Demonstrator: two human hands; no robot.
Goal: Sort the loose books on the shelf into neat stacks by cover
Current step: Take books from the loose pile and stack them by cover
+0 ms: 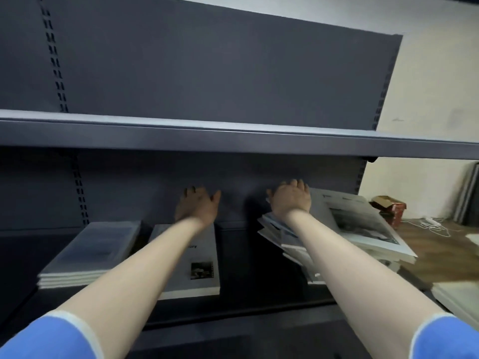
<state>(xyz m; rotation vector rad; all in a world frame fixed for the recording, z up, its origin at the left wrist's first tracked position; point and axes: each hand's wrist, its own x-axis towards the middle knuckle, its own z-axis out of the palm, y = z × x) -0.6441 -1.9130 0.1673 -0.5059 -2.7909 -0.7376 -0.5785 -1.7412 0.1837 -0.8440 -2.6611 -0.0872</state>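
While both grips (198, 204) (291, 196) hover spread, loose books (337, 229) lie beside the right.

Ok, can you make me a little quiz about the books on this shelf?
1. True or false: the messy heap of white photo books is on the right.
2. Which hand is beside that heap? A left hand B right hand
3. Fill in: the neat stack of grey-blue books lies to the ___ of the pale grey book with a small dark photo.

Key: 1 true; 2 B; 3 left.
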